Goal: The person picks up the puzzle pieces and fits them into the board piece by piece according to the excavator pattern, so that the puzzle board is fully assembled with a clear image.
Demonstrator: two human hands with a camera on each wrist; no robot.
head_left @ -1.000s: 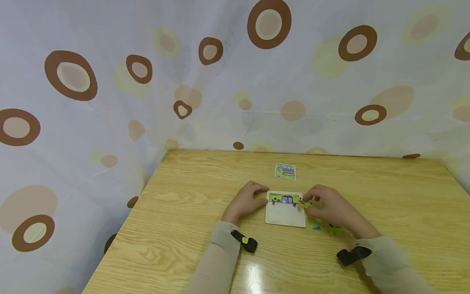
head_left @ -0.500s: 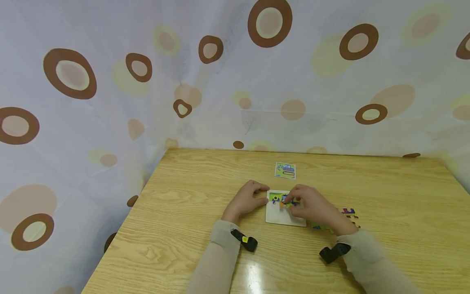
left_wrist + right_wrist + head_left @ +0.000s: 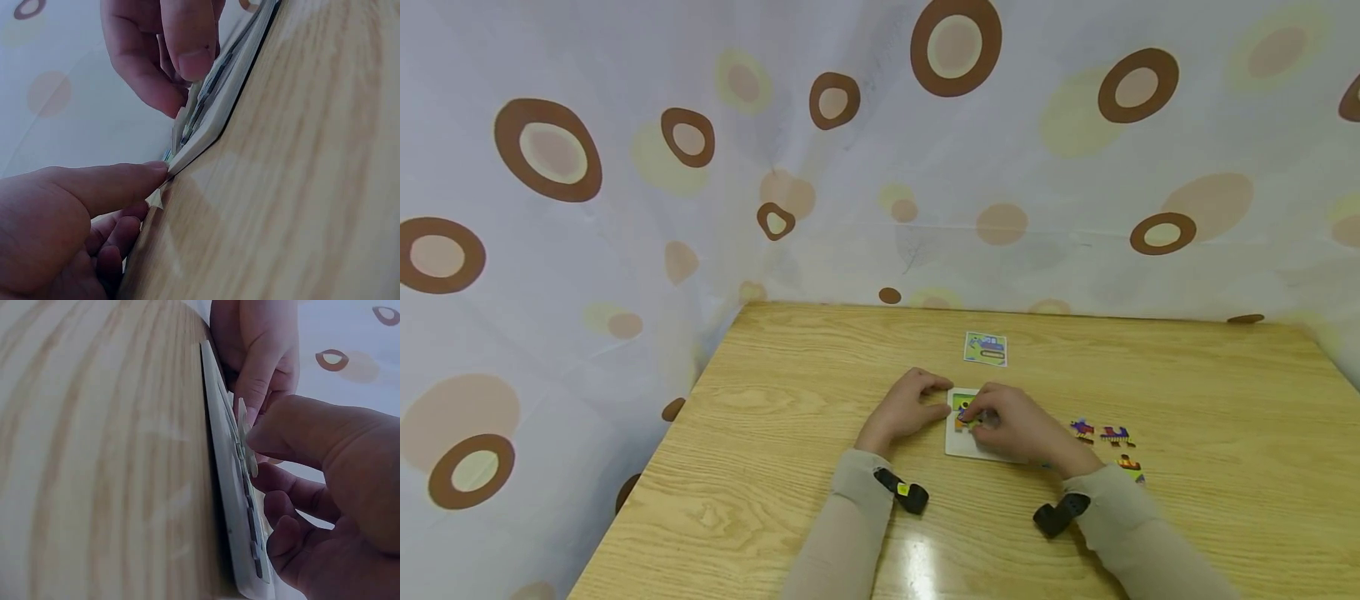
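Note:
A white puzzle tray point(image 3: 964, 447) lies on the table in the head view, with green and blue jigsaw pieces along its upper part. My left hand point(image 3: 906, 410) holds the tray by its upper left corner, thumb and forefinger against the edge. Over the tray's left half, my right hand point(image 3: 1017, 421) pinches a jigsaw piece point(image 3: 962, 425) partly orange. In the right wrist view that piece point(image 3: 244, 425) is tilted between thumb and fingers, close to the tray's surface. The right hand hides most of the tray's right side.
Loose jigsaw pieces lie right of the tray, among them a red and purple one point(image 3: 1116, 435) and an orange and green one point(image 3: 1129, 467). Behind the tray lies a small picture card point(image 3: 986, 349) of a digger. A patterned cloth point(image 3: 880, 167) hangs beyond the table.
My right hand has moved left with the jigsaw piece, from the tray's right edge to its left half. More loose pieces show on the right. The left hand has stayed put.

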